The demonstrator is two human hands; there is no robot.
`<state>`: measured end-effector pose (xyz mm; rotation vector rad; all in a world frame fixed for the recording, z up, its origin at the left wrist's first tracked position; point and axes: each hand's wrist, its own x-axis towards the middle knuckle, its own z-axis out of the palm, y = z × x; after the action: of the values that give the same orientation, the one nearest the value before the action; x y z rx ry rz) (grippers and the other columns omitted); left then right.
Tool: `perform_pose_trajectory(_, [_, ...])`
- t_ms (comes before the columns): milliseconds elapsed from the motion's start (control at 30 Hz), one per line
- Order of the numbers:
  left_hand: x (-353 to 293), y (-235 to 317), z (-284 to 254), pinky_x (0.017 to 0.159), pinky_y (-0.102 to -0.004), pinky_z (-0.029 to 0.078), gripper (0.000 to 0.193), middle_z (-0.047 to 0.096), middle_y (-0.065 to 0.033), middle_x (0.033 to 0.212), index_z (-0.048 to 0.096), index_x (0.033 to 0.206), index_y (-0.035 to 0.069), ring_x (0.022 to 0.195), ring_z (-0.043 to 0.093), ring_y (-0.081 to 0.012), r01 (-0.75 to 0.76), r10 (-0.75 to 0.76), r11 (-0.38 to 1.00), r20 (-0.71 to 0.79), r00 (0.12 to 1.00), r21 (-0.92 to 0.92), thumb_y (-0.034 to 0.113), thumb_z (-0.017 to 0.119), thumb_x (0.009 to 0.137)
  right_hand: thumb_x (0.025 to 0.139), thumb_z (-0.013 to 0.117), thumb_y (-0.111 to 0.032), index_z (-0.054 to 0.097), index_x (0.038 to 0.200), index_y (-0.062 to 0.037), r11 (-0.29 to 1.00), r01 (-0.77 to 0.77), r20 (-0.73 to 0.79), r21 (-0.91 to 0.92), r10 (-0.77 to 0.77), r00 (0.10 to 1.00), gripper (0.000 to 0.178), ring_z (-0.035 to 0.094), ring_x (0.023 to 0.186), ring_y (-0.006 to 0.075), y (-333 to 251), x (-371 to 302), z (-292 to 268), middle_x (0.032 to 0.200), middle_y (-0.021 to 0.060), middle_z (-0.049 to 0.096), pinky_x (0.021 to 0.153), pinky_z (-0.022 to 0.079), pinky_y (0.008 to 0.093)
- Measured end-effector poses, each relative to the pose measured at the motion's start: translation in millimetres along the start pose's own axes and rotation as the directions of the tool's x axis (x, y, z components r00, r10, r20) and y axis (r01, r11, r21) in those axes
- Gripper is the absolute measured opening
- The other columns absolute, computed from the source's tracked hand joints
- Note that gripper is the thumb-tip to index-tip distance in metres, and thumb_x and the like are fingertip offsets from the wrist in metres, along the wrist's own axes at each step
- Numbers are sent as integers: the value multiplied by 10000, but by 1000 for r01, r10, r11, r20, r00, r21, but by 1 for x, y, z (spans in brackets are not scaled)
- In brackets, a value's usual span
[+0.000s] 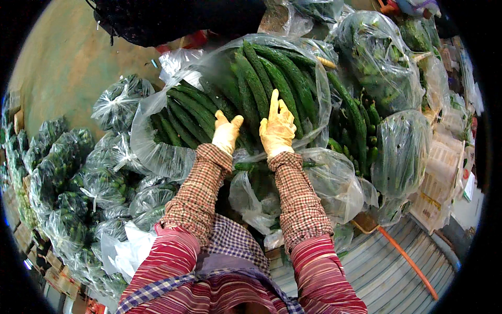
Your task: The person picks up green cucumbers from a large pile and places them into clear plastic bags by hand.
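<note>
Long dark green cucumbers [254, 83] lie side by side in a large clear plastic bag [172, 162], its mouth spread wide around them. My left hand [226, 133], in a cream rubber glove, is over the near part of the pile, thumb apart from the fingers and nothing visible in it. My right hand [278, 128], gloved alike, is over the cucumbers to its right. Its index finger stretches forward and the other fingers are loosely bent, holding nothing. Whether either hand touches the cucumbers is hard to tell.
Several tied bags of green vegetables [104, 183] are heaped at the left. More filled bags [379, 57] stand at the right, beside loose cucumbers [358, 125]. A pale plastic crate [439, 167], an orange strip [410, 261] and a ribbed metal surface [376, 272] lie at right. Dark clothing shows at the top.
</note>
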<state>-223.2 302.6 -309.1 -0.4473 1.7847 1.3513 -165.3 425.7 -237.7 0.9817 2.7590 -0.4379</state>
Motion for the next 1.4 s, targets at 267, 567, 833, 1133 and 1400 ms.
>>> perform_pose_trajectory(267, [-13,-11,-20,771,-277,474,646,527,-139,1211,296,1405,-33,951,538,-156,-213,233,960,99,967,-181,107,591,847,815,531,-125,397,1349,-23,878,178,-70,444,-164,984,559,536,911,333,35,-183,17,999,160,565,790,460,416])
perform_pose_trajectory(567, [-132,-194,-5,1084,-380,286,1183,199,-249,1457,42,1425,-109,1317,297,-281,-50,146,921,-225,963,385,296,849,661,796,564,-74,456,1309,-22,839,-387,-224,381,490,842,527,516,1014,337,168,-350,-7,1125,179,571,939,382,433])
perform_pose_trajectory(833, [-157,-196,37,474,-276,496,113,603,-88,717,567,880,20,578,590,-182,150,-169,964,-68,983,-217,-26,488,814,714,755,-354,326,1421,-156,965,-251,-76,78,256,964,850,482,1103,284,234,-253,16,1216,87,508,922,395,445])
perform_pose_trajectory(1133, [-169,-159,-32,460,-208,415,115,611,-74,748,586,880,2,547,538,-130,-68,77,987,59,995,-144,29,475,869,675,782,-299,244,1456,-243,998,24,310,66,-43,950,951,528,981,267,214,-304,22,1144,89,518,825,487,357])
perform_pose_trajectory(1400, [-188,-143,-26,494,-175,409,120,603,-28,708,618,844,-3,564,528,-89,56,-28,984,168,985,-168,39,506,842,619,791,-448,106,1488,-197,990,-127,206,-62,137,969,1136,303,1277,331,186,-302,37,1388,126,299,936,368,524])
